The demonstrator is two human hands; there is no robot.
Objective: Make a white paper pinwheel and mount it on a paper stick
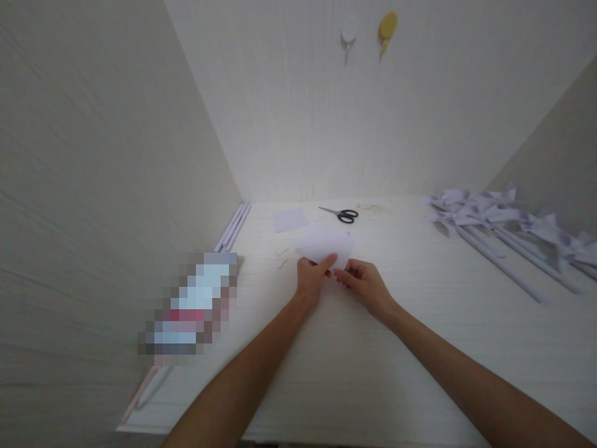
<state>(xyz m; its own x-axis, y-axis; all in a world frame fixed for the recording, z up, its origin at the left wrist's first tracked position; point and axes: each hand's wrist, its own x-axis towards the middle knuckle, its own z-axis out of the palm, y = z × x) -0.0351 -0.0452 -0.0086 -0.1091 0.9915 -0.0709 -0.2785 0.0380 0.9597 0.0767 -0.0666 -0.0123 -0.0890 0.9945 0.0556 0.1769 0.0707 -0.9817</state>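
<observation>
Both my left hand (311, 277) and right hand (362, 283) pinch the pale paper sheet (326, 245) mid-tabletop, apparently mid-fold; next I'd need a firm, even crease.

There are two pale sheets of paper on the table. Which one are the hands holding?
The larger sheet, nearer the person: the left hand and right hand grip its near edge. The smaller square sheet lies untouched farther back, left of the scissors.

The near edge of the paper sheet (326, 246) is covered by the fingers of the left hand (311, 280) and right hand (364, 283). A pixelated object (191, 308) near the counter's left edge cannot be identified. The pinwheels (504, 214) are cut off at the right.
</observation>
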